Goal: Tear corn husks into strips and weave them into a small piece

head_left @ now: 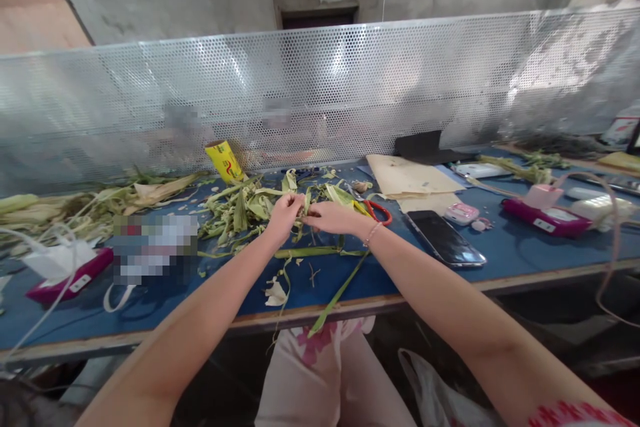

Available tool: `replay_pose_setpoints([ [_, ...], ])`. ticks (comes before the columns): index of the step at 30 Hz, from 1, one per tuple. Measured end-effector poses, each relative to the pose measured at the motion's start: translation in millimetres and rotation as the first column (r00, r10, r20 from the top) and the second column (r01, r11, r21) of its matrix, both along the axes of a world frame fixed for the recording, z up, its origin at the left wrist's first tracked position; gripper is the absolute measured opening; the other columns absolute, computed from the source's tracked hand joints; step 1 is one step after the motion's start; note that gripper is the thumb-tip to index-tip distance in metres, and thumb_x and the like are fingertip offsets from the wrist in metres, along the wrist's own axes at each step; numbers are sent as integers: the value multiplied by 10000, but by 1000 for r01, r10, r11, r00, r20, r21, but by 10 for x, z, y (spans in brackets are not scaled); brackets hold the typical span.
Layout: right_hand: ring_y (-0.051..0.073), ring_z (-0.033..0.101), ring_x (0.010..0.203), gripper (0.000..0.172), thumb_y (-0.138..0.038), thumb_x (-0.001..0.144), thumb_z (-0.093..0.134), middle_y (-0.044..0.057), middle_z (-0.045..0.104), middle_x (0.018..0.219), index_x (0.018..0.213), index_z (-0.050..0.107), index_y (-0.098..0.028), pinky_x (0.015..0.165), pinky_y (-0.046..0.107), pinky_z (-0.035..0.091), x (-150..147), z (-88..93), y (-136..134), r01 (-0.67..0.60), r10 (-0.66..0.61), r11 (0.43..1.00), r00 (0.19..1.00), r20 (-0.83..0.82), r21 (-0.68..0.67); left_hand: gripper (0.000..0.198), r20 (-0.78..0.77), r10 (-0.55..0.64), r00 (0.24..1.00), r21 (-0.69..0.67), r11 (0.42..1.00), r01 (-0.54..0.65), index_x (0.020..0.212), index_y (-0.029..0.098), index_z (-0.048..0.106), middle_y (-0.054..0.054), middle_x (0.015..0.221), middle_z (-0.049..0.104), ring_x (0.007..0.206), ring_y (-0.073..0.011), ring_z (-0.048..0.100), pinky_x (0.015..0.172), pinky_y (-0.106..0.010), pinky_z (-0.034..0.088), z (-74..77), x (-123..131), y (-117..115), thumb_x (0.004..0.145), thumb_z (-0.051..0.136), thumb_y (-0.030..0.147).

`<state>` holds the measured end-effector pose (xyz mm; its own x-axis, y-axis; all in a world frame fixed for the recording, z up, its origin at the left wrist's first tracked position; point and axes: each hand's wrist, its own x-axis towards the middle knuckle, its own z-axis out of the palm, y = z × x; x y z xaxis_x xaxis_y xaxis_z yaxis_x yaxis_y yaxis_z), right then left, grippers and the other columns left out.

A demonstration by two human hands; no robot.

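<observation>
My left hand (287, 215) and my right hand (334, 219) meet above the middle of the blue table, fingertips pinched close together. Between them is a small piece of green, husk-like leaf (307, 204); its lower part is partly hidden by the fingers. Just left of my hands lies a heap of torn green leaves and stems (240, 213). Scissors with red handles (379, 212) rest beyond my right wrist. Nearer me, a long green leaf strip (333, 303) hangs over the table edge beside a pale dry scrap (275, 292).
A yellow box (225, 161) leans by the perforated metal screen (300, 93). To the right lie brown paper (415, 180), a black phone (445, 237) and a pink case (461, 213). Magenta power strips with cables stand at the right (545, 219) and left (70, 280). More husks (145, 195) lie back left.
</observation>
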<state>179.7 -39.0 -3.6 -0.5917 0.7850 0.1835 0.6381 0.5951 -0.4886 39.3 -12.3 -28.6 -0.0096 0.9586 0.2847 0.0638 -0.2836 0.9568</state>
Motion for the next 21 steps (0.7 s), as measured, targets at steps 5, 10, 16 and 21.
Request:
replay_pose_setpoints([
  [5,74,419,546,255,-241,824,385,-21,479,557,586,418,-157,580,216,295,6,-2,10,-58,58,998,998,1,-7,322,122,-9,992,-60,998,17,501,159,414,56,440,381,409,-43,323,432,-197,251,36,8,-22,674,593,363],
  [10,62,327,516,263,-223,783,385,-51,333,522,534,323,-163,543,214,242,2,-32,15,-181,183,982,982,-35,52,388,8,54,999,34,998,-54,467,176,355,60,426,307,410,-61,268,439,-225,218,32,-14,-26,719,542,406],
  [16,51,244,483,261,-201,746,398,-67,240,491,515,280,-167,516,225,208,-60,-25,-50,-220,215,975,971,-104,-35,429,-317,217,923,251,958,-139,424,178,277,46,425,247,456,-84,244,490,-256,169,102,-64,-60,739,531,320],
  [21,53,238,481,272,-213,746,401,-66,227,498,518,259,-173,509,228,207,-84,-22,-73,-209,199,975,974,-110,-80,401,-431,279,858,377,920,-109,428,192,291,40,430,249,476,-106,259,529,-260,190,149,-90,-76,674,601,256],
])
